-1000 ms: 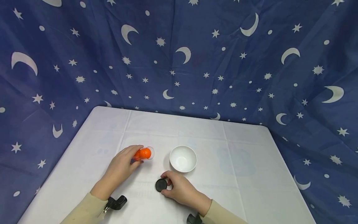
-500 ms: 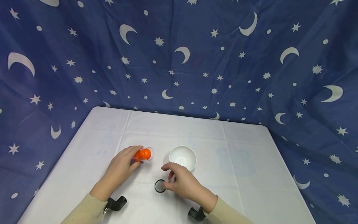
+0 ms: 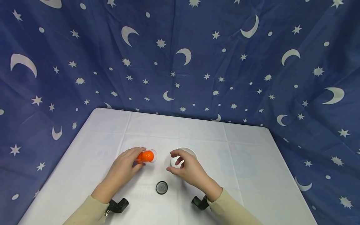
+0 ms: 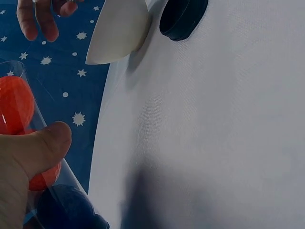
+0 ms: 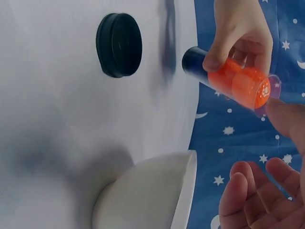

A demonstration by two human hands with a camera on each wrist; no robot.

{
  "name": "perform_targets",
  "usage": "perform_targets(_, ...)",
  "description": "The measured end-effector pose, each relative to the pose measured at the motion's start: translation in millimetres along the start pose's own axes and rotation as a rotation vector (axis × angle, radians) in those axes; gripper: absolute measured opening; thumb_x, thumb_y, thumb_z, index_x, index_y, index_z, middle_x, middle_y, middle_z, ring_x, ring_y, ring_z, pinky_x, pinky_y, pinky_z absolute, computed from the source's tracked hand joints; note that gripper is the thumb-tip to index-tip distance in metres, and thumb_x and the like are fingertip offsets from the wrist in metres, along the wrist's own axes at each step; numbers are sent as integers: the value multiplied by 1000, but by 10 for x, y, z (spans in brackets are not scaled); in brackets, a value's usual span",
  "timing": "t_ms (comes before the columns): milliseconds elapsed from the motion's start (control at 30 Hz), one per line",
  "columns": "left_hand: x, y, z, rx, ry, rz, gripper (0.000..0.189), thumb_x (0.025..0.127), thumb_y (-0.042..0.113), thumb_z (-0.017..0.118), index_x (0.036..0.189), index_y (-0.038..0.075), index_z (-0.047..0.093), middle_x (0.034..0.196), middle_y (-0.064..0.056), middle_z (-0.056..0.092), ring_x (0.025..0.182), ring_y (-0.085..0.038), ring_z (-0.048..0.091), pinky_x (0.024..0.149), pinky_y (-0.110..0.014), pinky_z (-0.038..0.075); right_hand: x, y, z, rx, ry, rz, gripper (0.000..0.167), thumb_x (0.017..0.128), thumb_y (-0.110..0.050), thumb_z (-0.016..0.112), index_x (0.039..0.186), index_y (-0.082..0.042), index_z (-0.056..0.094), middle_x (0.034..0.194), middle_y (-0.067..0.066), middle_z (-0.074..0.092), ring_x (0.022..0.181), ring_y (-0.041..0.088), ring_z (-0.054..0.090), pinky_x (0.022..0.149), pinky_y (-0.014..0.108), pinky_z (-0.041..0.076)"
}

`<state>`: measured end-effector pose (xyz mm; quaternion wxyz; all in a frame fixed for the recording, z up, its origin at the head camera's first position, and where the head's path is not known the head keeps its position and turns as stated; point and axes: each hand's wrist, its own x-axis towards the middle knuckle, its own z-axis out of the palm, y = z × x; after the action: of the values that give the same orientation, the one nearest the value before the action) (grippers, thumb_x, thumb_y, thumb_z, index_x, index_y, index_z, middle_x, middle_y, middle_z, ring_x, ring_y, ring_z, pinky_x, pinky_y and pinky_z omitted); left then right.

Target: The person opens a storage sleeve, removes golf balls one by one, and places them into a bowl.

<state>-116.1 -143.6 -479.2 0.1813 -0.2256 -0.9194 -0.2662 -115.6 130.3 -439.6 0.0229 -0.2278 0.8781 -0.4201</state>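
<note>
My left hand grips a clear tube above the white-covered table. Orange balls sit inside it toward its uncapped end, which points to the right. A dark blue ball lies at the tube's other end, below the thumb in the left wrist view. My right hand holds nothing; its thumb and fingers are apart and loosely bent over the white bowl, partly hiding it in the head view. A black round cap lies on the table between the two hands, hollow side up.
White cloth covers the table. A blue curtain with moons and stars hangs behind it and at the sides. Black camera mounts sit at both wrists.
My right hand has let go of the black cap, leaving it on the table, and has moved up and right to over the bowl. My left hand still holds the tube in nearly the same place.
</note>
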Motion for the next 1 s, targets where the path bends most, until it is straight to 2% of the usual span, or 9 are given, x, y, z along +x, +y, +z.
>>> perform_targets(100, 12, 34, -1, -4, -6, 5, 61, 72, 15, 86, 127, 12, 60, 120, -4, 63, 110, -26, 59, 95, -46, 45, 19, 21, -9, 2, 20, 9, 48, 78, -26, 82, 120, -16, 61, 113, -3, 63, 88, 15, 59, 73, 32, 54)
perform_targets(333, 40, 105, 4, 7, -19, 32, 59, 73, 16, 85, 127, 12, 60, 118, -4, 63, 109, -27, 59, 95, -46, 44, 47, 56, -9, -2, 28, 26, 51, 78, -33, 81, 122, -18, 60, 113, -7, 61, 98, 13, 59, 83, 31, 51)
perform_targets(700, 75, 177, 49, 13, -26, 60, 58, 74, 16, 83, 127, 14, 61, 115, -4, 61, 107, -26, 55, 95, -46, 43, 60, 99, 31, 0, 40, -25, 53, 77, -41, 80, 120, -18, 61, 112, -4, 62, 96, 12, 60, 82, 31, 52)
perform_targets(1000, 122, 212, 69, 24, -11, 116, 57, 74, 18, 83, 128, 15, 62, 113, -4, 60, 106, -25, 55, 94, -44, 44, 50, 117, 68, 43, 15, -31, 53, 78, -42, 79, 121, -18, 60, 113, 0, 64, 95, 14, 61, 82, 36, 53)
